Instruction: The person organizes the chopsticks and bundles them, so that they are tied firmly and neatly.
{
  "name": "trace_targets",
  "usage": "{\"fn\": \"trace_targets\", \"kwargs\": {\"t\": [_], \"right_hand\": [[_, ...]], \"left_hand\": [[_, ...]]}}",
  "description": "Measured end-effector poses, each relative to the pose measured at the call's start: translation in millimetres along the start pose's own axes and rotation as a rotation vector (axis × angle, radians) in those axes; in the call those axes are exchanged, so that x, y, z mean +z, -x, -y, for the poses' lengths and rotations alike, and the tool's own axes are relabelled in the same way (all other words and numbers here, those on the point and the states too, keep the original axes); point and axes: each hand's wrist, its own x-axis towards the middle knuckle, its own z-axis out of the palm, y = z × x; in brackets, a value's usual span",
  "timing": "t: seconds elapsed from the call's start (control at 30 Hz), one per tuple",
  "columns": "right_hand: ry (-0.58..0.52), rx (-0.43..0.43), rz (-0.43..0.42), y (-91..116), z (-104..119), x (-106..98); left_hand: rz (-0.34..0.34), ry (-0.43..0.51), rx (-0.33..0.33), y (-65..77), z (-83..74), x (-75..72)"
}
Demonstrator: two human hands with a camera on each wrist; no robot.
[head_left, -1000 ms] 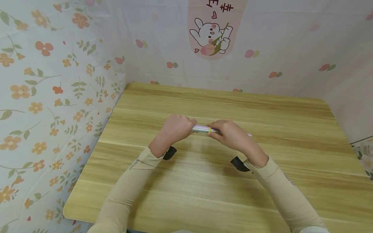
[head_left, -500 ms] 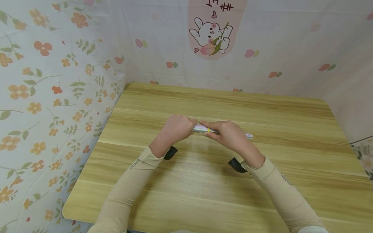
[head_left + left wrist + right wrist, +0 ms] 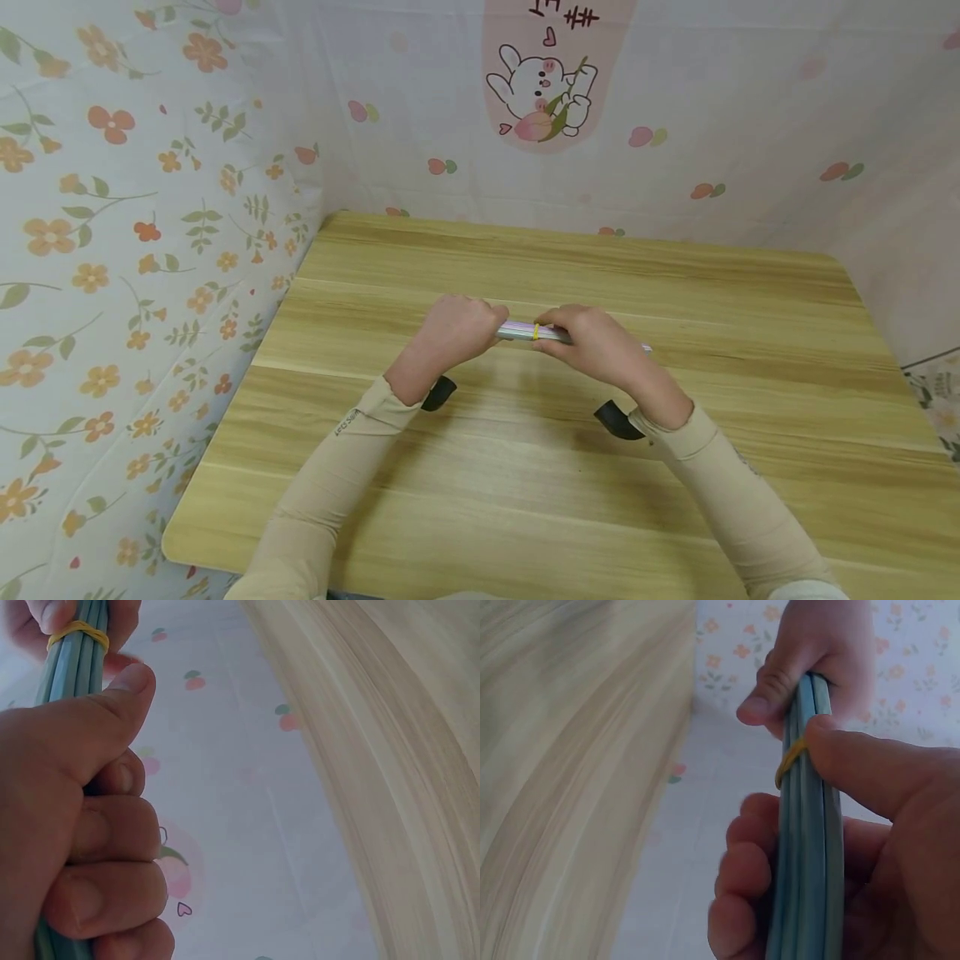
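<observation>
A bundle of slim, pencil-like sticks (image 3: 516, 331) is held up above the table, lying roughly level. It looks pinkish and silver in the head view, blue-green in the wrist views. A yellow rubber band (image 3: 79, 634) circles it near the middle. My left hand (image 3: 461, 327) grips one end with fingers curled round it and thumb along it. My right hand (image 3: 592, 342) holds the other part, its thumb (image 3: 855, 761) pressing at the band and its fingers curled about the sticks. The far tip of the bundle pokes out beyond the right hand; its left end is hidden.
The wood-grain table (image 3: 495, 500) spreads beneath both hands. Black curved pieces (image 3: 618, 421) sit at both wrists. Printed cloth with flowers and a rabbit (image 3: 543, 92) hangs behind and along the left side.
The right hand slid a little left along the bundle, then back right, with its fingertips now at the rubber band. My left hand has stayed in place.
</observation>
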Motion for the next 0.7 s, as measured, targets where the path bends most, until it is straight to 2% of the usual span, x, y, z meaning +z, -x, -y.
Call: {"fn": "trace_targets", "kwargs": {"t": [0.2,0.47,0.7], "right_hand": [[0.01,-0.021,0.012,-1.1,-0.2,-2.2],[0.039,-0.067,-0.016,-1.8,2.7,0.7],[0.044,-0.048,-0.037,-2.6,5.3,3.9]], "left_hand": [[-0.015,0.002,-0.004,0.6,0.1,1.2],[-0.038,-0.013,0.0,1.4,0.8,3.0],[-0.053,-0.018,-0.004,1.6,0.4,2.7]]}}
